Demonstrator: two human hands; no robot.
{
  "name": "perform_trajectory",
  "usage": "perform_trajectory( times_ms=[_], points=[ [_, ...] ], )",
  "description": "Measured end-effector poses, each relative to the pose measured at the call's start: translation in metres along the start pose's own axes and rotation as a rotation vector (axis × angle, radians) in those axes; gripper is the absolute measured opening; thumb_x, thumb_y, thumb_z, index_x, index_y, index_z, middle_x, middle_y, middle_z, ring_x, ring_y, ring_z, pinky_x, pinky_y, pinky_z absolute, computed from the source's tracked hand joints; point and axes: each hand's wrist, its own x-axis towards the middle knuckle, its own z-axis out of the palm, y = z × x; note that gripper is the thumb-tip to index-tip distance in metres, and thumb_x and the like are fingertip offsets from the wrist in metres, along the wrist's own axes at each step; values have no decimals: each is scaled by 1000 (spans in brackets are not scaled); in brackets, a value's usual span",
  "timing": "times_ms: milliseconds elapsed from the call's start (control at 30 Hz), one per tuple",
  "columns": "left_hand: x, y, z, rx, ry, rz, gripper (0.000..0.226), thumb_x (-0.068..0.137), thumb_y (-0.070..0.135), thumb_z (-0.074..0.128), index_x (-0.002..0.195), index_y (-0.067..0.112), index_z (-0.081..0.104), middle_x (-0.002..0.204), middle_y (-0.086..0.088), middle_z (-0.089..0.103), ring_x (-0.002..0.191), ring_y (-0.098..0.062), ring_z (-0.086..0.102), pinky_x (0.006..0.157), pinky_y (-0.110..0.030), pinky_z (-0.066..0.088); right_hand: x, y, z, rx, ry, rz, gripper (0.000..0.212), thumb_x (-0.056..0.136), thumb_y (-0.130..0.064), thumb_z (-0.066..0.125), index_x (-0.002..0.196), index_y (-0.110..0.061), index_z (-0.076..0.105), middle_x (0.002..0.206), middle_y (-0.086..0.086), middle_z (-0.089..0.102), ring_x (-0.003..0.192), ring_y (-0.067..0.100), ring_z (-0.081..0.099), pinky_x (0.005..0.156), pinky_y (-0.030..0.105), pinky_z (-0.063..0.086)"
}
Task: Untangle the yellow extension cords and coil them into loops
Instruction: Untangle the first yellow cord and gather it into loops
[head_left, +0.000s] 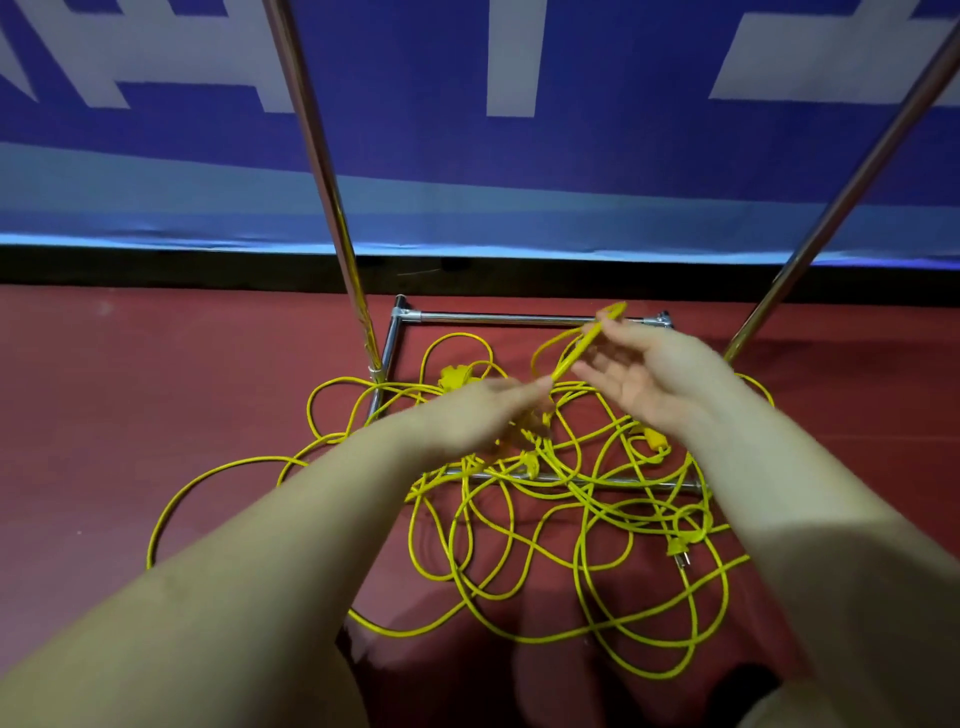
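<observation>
1. The blue banner with large white block shapes (509, 57) hangs along the far wall; its marks look like cropped lettering, and I cannot read any of it; no brand or label shows on the cords.
2. The floor is a dark red smooth mat (130, 395); a black strip runs along its far edge under the banner.
3. A chrome tube rack base (519, 318) sits on the floor near that far edge; two shiny slanted poles (327, 171) rise from its sides.
4. The tangled yellow extension cords (545, 519) sprawl in loose loops over the rack's near bar and across the floor toward me; a yellow plug with metal pins (678, 548) lies at the right of the heap.
5. My left hand (478, 410) pinches a doubled length of cord at its fingertips, lifted above the heap.
6. My right hand (639, 374) is released, palm up, fingers loose; the raised cord lies across its fingertips.
</observation>
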Motion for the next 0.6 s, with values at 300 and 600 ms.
perform_trajectory(
  times_ms=[300,600],
  points=[
    [5,-2,-3,127,95,115,11,95,12,52,99,2,54,82,-1,66,80,-36,67,74,-49,51,4,-19,-12,219,111,-78,17,96,-7,45,81,-5,53,77,8,61,70,18,66,55,33,57],
    [7,15,-11,-826,192,103,10,98,13,45,94,10,53,86,-5,66,63,-13,70,51,-28,57,-12,16,-6,-492,-252,235,14,82,-20,59,96,-19,62,97,0,66,98,18,60,89,39,46]
  ],
)
